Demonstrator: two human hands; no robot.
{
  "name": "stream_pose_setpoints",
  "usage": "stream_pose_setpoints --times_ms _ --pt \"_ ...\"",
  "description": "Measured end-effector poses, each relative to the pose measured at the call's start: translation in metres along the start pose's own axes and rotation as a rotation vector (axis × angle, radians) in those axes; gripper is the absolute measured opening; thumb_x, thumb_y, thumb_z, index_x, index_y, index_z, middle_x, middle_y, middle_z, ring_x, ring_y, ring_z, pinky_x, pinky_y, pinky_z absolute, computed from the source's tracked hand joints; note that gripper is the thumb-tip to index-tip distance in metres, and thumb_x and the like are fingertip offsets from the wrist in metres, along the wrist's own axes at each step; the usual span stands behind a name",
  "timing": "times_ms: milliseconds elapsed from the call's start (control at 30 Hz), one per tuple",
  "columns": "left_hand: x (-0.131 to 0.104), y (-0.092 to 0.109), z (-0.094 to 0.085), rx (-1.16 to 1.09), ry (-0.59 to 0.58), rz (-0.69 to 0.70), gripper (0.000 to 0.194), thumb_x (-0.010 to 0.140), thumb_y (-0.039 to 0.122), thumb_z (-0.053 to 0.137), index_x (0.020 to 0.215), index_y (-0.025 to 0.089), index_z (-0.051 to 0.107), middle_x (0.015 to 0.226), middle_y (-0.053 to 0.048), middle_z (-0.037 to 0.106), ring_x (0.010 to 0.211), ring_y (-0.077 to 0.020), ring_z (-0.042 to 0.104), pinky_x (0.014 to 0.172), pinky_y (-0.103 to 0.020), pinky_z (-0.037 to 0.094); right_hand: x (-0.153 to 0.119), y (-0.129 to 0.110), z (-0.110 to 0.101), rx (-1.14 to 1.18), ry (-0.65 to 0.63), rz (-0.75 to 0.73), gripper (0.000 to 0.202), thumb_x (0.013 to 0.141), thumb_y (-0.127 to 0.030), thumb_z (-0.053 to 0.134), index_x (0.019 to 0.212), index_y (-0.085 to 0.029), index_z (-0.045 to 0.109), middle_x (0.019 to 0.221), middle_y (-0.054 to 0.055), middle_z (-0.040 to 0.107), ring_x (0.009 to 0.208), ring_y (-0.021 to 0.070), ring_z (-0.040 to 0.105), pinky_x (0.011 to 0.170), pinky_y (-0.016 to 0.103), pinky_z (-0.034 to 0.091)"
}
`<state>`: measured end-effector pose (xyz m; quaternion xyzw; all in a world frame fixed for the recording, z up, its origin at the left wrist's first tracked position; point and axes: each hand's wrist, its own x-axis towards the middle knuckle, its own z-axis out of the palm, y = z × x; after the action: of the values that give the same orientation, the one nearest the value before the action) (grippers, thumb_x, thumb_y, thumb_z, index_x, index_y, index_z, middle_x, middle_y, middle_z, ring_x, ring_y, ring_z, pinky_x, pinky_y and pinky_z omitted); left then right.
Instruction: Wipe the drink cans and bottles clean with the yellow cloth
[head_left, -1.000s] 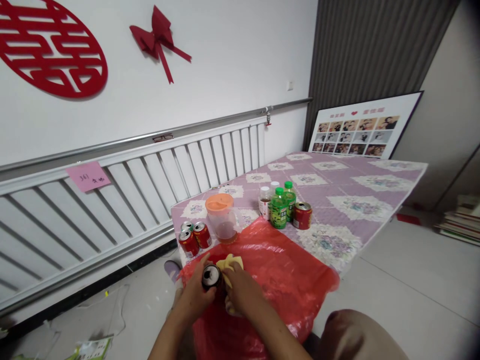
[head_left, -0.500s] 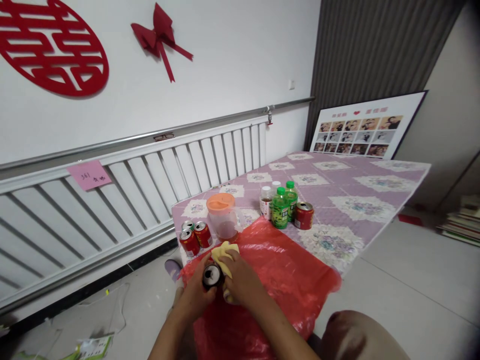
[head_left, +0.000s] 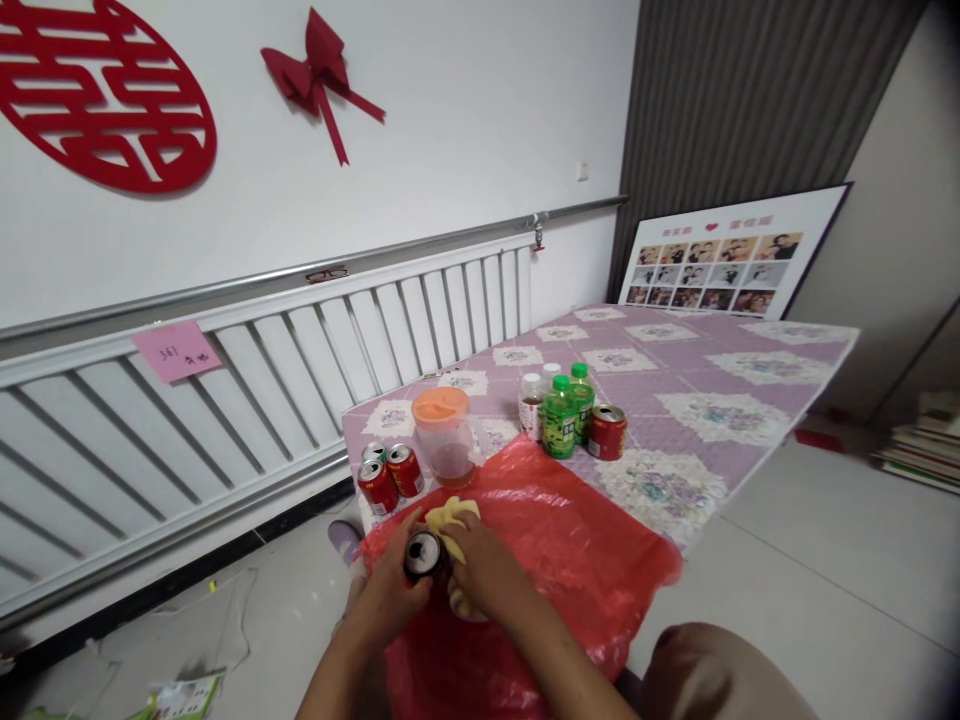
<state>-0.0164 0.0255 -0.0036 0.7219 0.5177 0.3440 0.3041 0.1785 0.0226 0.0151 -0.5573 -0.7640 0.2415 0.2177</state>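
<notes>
My left hand [head_left: 391, 585] is wrapped round a dark drink can [head_left: 424, 556], its opened top tilted towards me. In my right hand [head_left: 480, 565] is a yellow cloth [head_left: 451, 518], bunched against the can's right side. Both hands are above a red plastic bag [head_left: 559, 540] spread over the near end of the table. Just beyond them stands a clear pitcher with an orange lid [head_left: 440, 405], a little brown liquid in its bottom. Left of the pitcher, two red cans [head_left: 405, 470] and a green-topped can [head_left: 374, 452] stand close together.
Two green bottles [head_left: 559, 420], white-capped bottles [head_left: 531, 405] and another red can [head_left: 607, 432] stand behind the bag. A flowered purple tablecloth [head_left: 630, 385] covers the table. Along the wall runs a white radiator [head_left: 300, 370]. Wrappers [head_left: 187, 695] lie on the floor at left.
The yellow cloth and my right hand have shifted very slightly against the can. My left hand keeps its hold, and the other things stay where they were.
</notes>
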Motion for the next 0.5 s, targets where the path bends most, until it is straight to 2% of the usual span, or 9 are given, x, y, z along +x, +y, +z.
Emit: stream_pose_setpoints --times_ms 133,200,300,400,500 --pt "0.002 -0.002 -0.002 -0.043 -0.043 0.024 0.091 0.066 0.007 0.062 0.152 0.025 0.041 0.152 -0.009 0.054 0.144 -0.0292 0.048 0.122 -0.045 0.037 0.007 -0.001 -0.004 0.008 0.023 -0.027 0.068 0.076 -0.009 0.053 0.142 -0.026 0.055 0.154 0.008 0.046 0.127 0.0218 0.053 0.106 0.031 0.038" --pt "0.001 -0.004 -0.001 -0.063 -0.066 0.035 0.090 0.067 0.007 0.060 0.153 0.024 0.039 0.153 -0.010 0.053 0.145 -0.0283 0.047 0.124 -0.046 0.033 0.005 -0.001 -0.002 0.000 0.009 -0.019 0.065 0.077 -0.009 0.052 0.140 -0.027 0.058 0.150 0.007 0.050 0.124 0.0209 0.055 0.104 0.031 0.040" --pt "-0.001 -0.006 0.003 -0.079 -0.038 0.035 0.088 0.068 0.007 0.058 0.153 0.022 0.039 0.150 -0.011 0.055 0.143 -0.0281 0.048 0.125 -0.047 0.031 -0.004 0.000 0.003 -0.030 -0.030 0.024 0.054 0.081 -0.009 0.049 0.130 -0.027 0.064 0.138 0.008 0.060 0.112 0.0208 0.062 0.094 0.031 0.045" --pt "-0.003 -0.005 0.007 -0.096 -0.002 0.030 0.089 0.067 0.005 0.057 0.152 0.022 0.040 0.147 -0.011 0.057 0.141 -0.0286 0.051 0.124 -0.048 0.033 -0.012 0.002 0.005 -0.063 -0.053 0.061 0.049 0.083 -0.010 0.049 0.127 -0.025 0.066 0.135 0.011 0.061 0.107 0.0235 0.065 0.087 0.033 0.048" --pt "-0.003 -0.003 0.009 -0.126 0.003 0.027 0.091 0.065 0.003 0.056 0.152 0.021 0.040 0.144 -0.012 0.059 0.139 -0.0297 0.053 0.121 -0.050 0.037 -0.017 0.004 0.001 -0.067 -0.063 0.046 0.051 0.082 -0.011 0.051 0.129 -0.026 0.064 0.137 0.009 0.060 0.111 0.0238 0.064 0.091 0.033 0.048"
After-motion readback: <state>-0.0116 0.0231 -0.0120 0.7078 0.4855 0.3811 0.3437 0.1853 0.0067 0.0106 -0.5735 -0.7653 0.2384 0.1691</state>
